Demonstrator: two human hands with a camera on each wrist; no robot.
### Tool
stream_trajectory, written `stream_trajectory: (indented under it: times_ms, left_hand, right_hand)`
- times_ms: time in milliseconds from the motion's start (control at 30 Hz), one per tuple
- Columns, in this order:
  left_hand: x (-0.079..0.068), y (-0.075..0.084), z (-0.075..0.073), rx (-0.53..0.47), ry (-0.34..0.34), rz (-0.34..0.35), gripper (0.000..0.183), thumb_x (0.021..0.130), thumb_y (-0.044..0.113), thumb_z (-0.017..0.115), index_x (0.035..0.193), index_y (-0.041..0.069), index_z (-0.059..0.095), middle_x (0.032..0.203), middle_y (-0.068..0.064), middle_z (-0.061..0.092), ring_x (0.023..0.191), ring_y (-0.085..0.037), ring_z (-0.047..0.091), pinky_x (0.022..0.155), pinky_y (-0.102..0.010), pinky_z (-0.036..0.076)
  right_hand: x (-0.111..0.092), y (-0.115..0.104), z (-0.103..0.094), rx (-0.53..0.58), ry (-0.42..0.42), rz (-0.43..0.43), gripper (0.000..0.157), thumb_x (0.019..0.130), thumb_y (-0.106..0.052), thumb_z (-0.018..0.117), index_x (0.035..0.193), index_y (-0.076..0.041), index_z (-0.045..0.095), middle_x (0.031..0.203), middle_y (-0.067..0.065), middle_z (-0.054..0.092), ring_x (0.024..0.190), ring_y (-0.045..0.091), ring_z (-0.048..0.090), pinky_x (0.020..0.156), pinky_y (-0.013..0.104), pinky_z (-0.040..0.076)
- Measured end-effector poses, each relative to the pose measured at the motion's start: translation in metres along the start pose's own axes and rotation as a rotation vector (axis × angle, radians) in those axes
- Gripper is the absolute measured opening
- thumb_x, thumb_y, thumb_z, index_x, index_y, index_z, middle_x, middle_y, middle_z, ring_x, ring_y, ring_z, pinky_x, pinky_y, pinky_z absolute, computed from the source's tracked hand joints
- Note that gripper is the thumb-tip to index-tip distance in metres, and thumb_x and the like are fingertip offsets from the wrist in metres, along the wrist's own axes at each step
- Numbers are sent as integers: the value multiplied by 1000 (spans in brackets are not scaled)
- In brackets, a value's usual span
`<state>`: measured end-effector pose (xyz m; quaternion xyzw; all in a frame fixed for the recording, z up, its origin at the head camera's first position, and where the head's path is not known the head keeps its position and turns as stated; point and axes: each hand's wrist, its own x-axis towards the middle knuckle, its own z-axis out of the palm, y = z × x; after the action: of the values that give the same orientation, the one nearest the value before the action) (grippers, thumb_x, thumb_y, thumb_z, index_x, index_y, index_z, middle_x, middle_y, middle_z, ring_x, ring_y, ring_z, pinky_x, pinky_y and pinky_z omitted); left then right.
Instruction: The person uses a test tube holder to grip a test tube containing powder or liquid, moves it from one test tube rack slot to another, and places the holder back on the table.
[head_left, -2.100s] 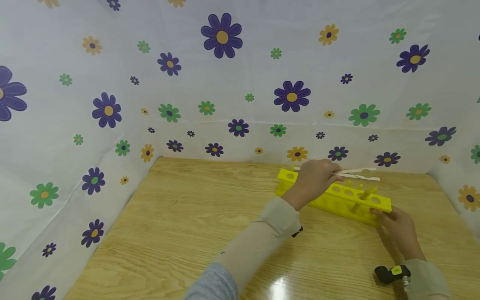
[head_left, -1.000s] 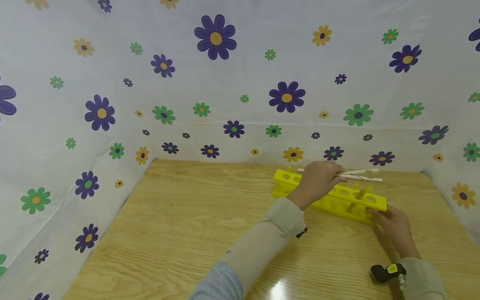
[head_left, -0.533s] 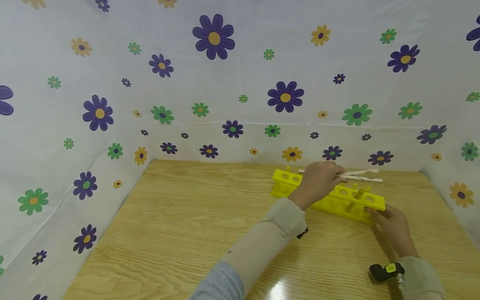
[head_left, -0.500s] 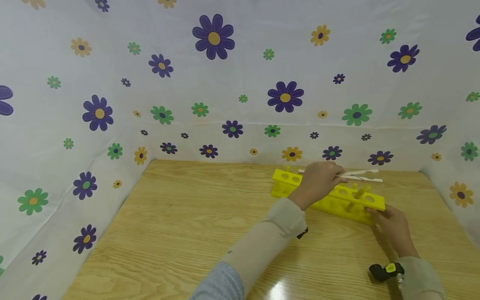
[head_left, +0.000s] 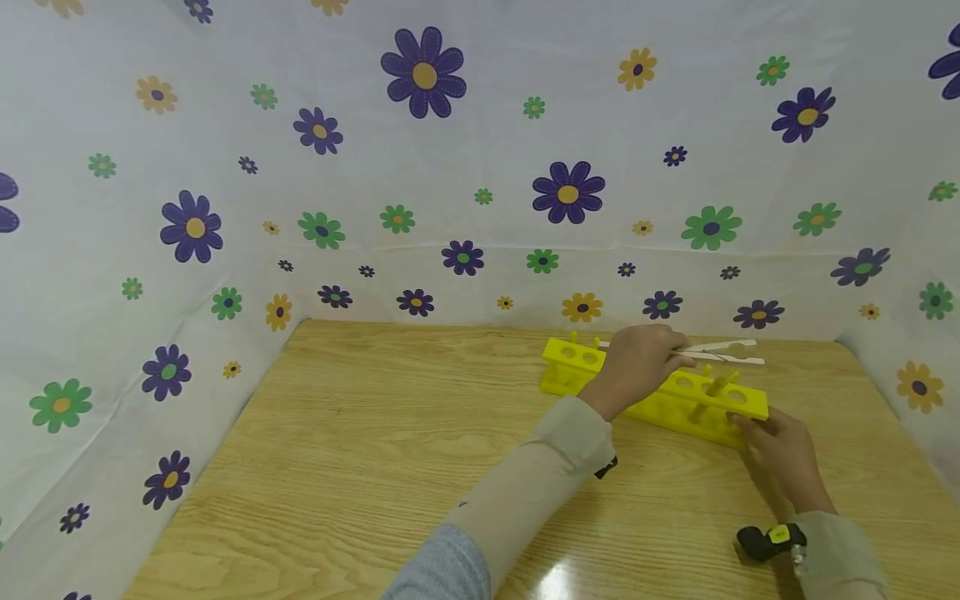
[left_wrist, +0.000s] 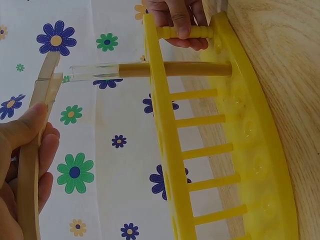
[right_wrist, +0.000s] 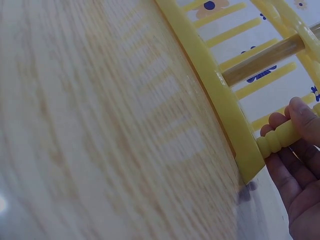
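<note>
A yellow test tube rack [head_left: 660,408] stands at the right rear of the table. One test tube [left_wrist: 200,69] of brownish liquid sits in it, near the right end; its clear mouth rises above the top plate. Over the rack, my left hand [head_left: 636,367] holds a pale wooden test tube clamp [head_left: 723,351], whose split tips point right. In the left wrist view the clamp tips lie just beyond the tube's mouth, seemingly apart from it. My right hand [head_left: 787,454] grips the ridged post [right_wrist: 282,136] at the rack's right end.
The wood-grain table [head_left: 360,450] extends to the left and front. Behind it and at both sides hangs a white cloth [head_left: 495,142] with printed flowers. A black wrist device [head_left: 768,543] sits at my right sleeve.
The head view has shifted slightly. My left hand and the clamp have moved a little rightward along the rack, then stayed almost still. The right hand keeps its grip on the post.
</note>
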<state>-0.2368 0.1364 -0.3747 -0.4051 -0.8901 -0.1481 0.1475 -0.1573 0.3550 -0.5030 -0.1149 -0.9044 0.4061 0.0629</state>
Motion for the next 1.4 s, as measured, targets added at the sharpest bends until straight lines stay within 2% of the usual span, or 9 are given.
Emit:
stream_trajectory:
  times_ms: [100,200,267,367,467,833,1233,1400]
  left_hand:
    - [0,0,1,-2,-1,-4,30,89,41,57,103,20,73,87,11,71,65,3,56,61,-6,41]
    - [0,0,2,-3,-5,-7,30,88,41,57,103,20,73,85,11,71,62,3,51,58,-6,38]
    - [1,0,2,-11,-7,-6,30,88,41,57,102,20,73,83,11,70,60,2,49,57,-6,37]
    - [1,1,3,-22,-10,-4,29,89,40,58,102,19,73,81,10,69,59,2,48,57,-5,36]
    - [1,1,4,-28,-16,-7,29,89,41,57,100,19,73,78,10,67,58,1,47,56,-5,35]
    - [2,0,8,-24,-30,-10,27,89,42,56,89,19,71,69,10,60,56,0,42,54,-7,33]
    - [3,1,11,-62,-24,-18,28,88,40,58,99,19,73,80,11,68,59,2,47,58,-5,36]
    - [3,1,12,-69,-31,-23,28,88,40,58,98,19,73,79,11,68,58,1,46,58,-5,36]
  right_hand:
    - [0,0,-1,-3,-1,-5,53,96,-45,48,123,0,59,128,23,56,91,-19,37,79,23,47]
    - [0,0,-1,0,-1,-10,53,96,-44,48,123,-1,59,128,23,57,90,-21,34,80,25,48]
    - [0,-1,-1,-1,-3,-7,53,96,-44,47,124,0,59,129,23,56,94,-15,44,81,26,48]
    - [-1,-2,-1,9,-8,-3,53,97,-42,46,125,2,57,130,24,54,107,13,58,87,36,50]
    - [-1,-3,-1,29,-19,-3,54,98,-41,44,126,4,55,132,26,52,119,40,50,91,49,46]
    - [-2,-3,-1,36,-20,-1,54,98,-40,43,127,5,54,133,27,51,120,42,48,93,52,44]
    - [-2,-5,-2,42,-31,10,56,98,-41,43,127,6,53,132,28,51,121,44,48,94,54,42]
    - [-2,-5,-2,41,-36,20,56,98,-41,44,127,6,53,132,28,51,121,44,48,94,54,42]
